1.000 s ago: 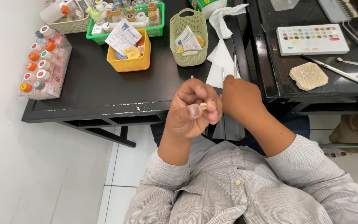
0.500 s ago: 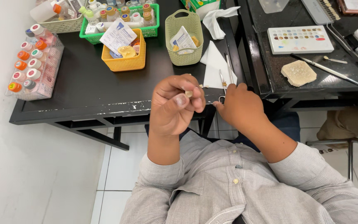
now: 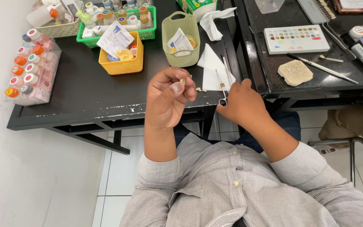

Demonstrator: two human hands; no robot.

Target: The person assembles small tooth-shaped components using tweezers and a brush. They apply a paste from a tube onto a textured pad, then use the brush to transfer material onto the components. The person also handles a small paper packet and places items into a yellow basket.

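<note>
Pinching small tooth-like piece [image 3: 183,81] between left hand [image 3: 167,98] fingers [image 3: 176,87] (right hand [image 3: 241,104] closed on scissors [image 3: 222,88])

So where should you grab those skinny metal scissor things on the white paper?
Probably by the ring handles. The metal scissor-like tool lies on the white paper with its rings at the near table edge, right by the right hand, and its thin tips point away. Come from the near side, fingers into the rings.
</note>
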